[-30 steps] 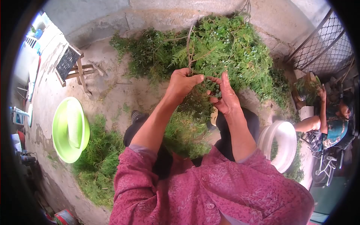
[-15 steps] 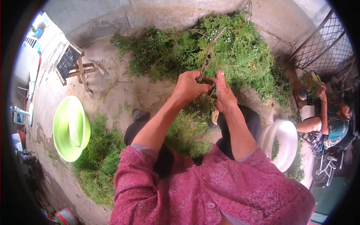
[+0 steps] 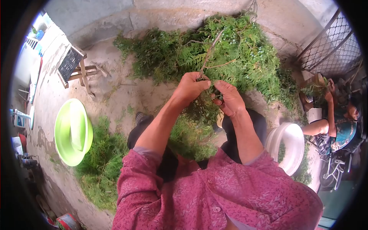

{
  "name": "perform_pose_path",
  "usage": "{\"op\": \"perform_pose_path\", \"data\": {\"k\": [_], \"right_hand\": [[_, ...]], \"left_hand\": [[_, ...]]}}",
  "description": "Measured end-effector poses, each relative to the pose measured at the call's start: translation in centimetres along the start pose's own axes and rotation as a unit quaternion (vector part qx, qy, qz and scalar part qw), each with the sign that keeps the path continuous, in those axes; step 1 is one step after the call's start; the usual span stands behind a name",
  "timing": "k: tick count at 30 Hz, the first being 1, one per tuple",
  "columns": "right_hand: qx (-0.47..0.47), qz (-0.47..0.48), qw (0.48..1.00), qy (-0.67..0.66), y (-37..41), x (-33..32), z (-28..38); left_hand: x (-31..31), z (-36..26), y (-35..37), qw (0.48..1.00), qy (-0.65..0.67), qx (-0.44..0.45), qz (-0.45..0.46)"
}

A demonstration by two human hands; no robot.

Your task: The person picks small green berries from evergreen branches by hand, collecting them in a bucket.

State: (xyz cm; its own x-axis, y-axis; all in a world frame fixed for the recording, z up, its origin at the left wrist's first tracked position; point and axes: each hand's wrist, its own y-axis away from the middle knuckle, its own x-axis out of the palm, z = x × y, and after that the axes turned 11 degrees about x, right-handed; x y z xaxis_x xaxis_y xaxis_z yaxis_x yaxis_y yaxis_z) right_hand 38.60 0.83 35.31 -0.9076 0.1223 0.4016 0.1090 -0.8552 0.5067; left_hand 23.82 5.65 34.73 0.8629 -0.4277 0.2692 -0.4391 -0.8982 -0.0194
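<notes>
My left hand [image 3: 190, 89] is closed round the lower part of a thin woody branch [image 3: 211, 50], whose bare stems point away from me. Green leafy sprigs [image 3: 202, 109] hang below my fingers. My right hand [image 3: 230, 99] is just to the right, thumb and fingers pinched together with small dark green bits [image 3: 218, 94] between them. Beyond both hands lies a big heap of cut evergreen branches [image 3: 241, 50] dotted with pale berries. Loose green foliage [image 3: 193, 140] lies on the ground between my legs.
A lime-green basin [image 3: 65, 134] stands at left beside another foliage pile [image 3: 101, 168]. Near my right knee is a white bucket [image 3: 289, 149]. A wooden stool [image 3: 74, 67] stands back left. At right, another person [image 3: 341, 126] sits handling greenery near a wire mesh panel [image 3: 333, 46].
My right hand has turned inward, its thumb folding down from upright into a pinch. The branch in my left hand has tilted slightly. The other person's hands have shifted on their greenery.
</notes>
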Motion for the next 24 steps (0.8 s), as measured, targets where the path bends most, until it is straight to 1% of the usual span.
{"op": "perform_pose_path", "data": {"k": [1,5,7,8,10,11,13,14,16,17,19,20,22,23,24], "right_hand": [[-0.016,0.048,0.998,0.024,-0.2,-0.3,-0.2],[-0.010,0.050,0.999,0.003,-0.2,-0.9,-0.1],[0.021,0.081,0.988,-0.132,-0.1,-1.4,0.1],[0.020,0.081,0.988,-0.132,-0.4,-2.0,0.2],[0.062,0.148,0.952,-0.262,-1.0,-3.0,0.6],[0.061,0.148,0.952,-0.262,-1.1,-3.3,0.5],[0.043,0.102,0.964,-0.240,-0.5,-2.7,0.6],[0.043,0.102,0.964,-0.240,-0.5,-2.4,0.3],[0.041,0.030,0.984,-0.169,-0.6,-1.4,-0.2],[0.042,0.030,0.984,-0.168,-0.5,-0.8,-0.3],[0.016,-0.040,0.992,-0.117,-0.1,0.2,-0.3],[0.018,-0.039,0.992,-0.116,-0.3,0.2,-0.4],[0.004,-0.033,0.998,-0.051,-0.6,0.0,-0.5],[0.005,-0.033,0.998,-0.051,-0.6,0.2,-0.6],[-0.002,-0.059,0.998,-0.003,-0.5,0.7,-0.6]], "left_hand": [[-0.1,0.0,0.0,1.000,0.007,-0.002,0.008],[-0.2,0.0,0.1,1.000,0.015,0.007,0.019],[-0.9,-0.1,0.1,0.998,0.030,-0.047,0.006],[-1.1,0.0,0.0,0.998,0.029,-0.047,0.007],[-1.4,0.5,-0.4,0.996,0.082,-0.023,-0.020],[-1.5,0.7,-0.5,0.996,0.082,-0.022,-0.019],[-1.5,0.9,-0.5,0.999,0.045,0.008,-0.015],[-1.3,0.9,-0.3,0.999,0.045,0.007,-0.014],[-0.3,0.3,0.3,1.000,0.014,-0.002,-0.016],[-0.1,0.2,0.4,1.000,0.014,-0.002,-0.018],[0.2,0.1,0.5,1.000,-0.019,0.014,-0.020],[0.2,0.2,0.5,0.999,-0.019,0.014,-0.021],[0.1,0.4,0.5,0.985,-0.156,0.076,0.005],[0.1,0.4,0.5,0.985,-0.156,0.075,0.004],[0.1,0.1,0.5,0.981,-0.188,0.051,0.002]]}}
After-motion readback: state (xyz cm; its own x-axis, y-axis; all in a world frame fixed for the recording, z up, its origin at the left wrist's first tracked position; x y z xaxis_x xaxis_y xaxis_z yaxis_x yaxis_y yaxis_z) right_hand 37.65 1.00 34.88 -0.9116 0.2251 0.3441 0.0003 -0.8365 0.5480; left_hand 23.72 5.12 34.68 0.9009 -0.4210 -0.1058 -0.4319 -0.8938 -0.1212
